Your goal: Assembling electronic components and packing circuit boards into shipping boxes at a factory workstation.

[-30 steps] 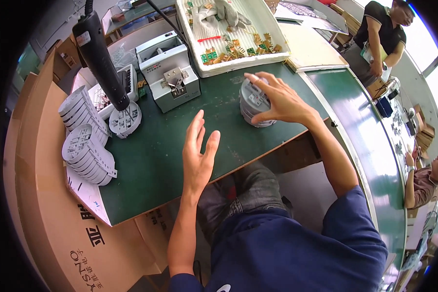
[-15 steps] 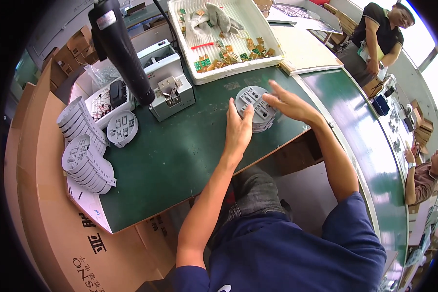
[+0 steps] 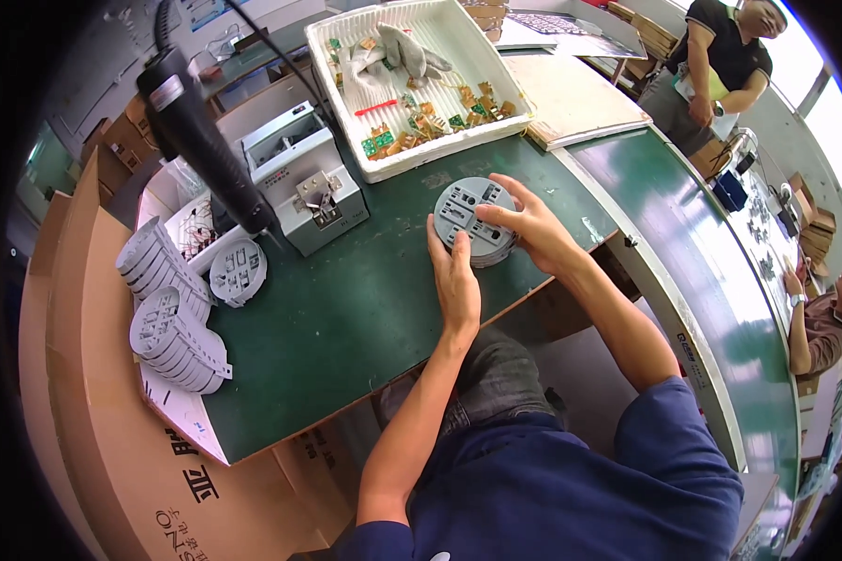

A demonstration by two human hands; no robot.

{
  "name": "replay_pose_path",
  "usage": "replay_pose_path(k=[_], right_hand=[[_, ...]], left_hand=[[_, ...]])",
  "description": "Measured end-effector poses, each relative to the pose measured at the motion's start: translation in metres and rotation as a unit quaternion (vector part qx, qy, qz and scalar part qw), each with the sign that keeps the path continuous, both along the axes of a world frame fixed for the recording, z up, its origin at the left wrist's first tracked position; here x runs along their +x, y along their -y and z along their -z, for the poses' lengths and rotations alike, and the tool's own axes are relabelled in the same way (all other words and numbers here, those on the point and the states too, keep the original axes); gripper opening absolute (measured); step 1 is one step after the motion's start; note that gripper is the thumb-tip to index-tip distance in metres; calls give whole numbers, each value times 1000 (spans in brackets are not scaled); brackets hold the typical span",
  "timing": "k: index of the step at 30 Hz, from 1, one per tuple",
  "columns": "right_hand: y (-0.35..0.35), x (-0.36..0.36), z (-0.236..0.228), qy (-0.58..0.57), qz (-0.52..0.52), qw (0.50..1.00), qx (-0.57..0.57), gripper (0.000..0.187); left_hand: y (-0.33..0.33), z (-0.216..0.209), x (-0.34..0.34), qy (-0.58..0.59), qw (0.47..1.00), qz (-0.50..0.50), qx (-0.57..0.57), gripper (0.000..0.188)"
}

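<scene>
A stack of round grey plastic discs (image 3: 459, 211), the top one with slots and small dark metal parts, sits near the front edge of the green workbench. My left hand (image 3: 457, 285) is closed against its left and near side, thumb at the rim. From the right, my right hand (image 3: 536, 227) grips the stack, thumb over the top disc and fingers round the far side. The lower discs are partly hidden by my hands. A single similar grey disc (image 3: 239, 271) lies apart at the left, beside curved stacks of grey discs (image 3: 180, 341).
A black electric screwdriver (image 3: 201, 140) hangs over the bench, next to a grey metal machine (image 3: 323, 201). Behind is a white tray (image 3: 384, 170) of small circuit boards and a glove. Cardboard (image 3: 84, 374) borders the left. Two people are at the right, one standing (image 3: 711, 65).
My right hand has come down from beside the stack and closed on it. The stack appears slightly lower and further left in view. The screwdriver has shifted left in view.
</scene>
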State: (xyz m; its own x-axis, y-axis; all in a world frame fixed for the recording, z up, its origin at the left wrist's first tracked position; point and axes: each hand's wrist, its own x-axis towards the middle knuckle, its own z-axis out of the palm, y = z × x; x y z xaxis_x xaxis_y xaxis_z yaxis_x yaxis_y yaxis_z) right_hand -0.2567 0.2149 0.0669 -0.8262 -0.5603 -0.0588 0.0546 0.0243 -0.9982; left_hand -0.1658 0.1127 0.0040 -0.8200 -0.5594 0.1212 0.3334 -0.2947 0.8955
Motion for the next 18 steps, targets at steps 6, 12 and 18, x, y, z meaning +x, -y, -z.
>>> replay_pose_path(k=[6,12,18], right_hand=[[-32,-31,9,136,-27,987,-76,65],[-150,-125,2,65,195,976,-74,40],[-294,-185,11,52,293,954,41,36]], left_hand=[[-8,-15,-12,60,991,35,-112,70],[-8,-14,12,28,990,80,-113,68],[54,-16,53,90,979,73,-169,62]])
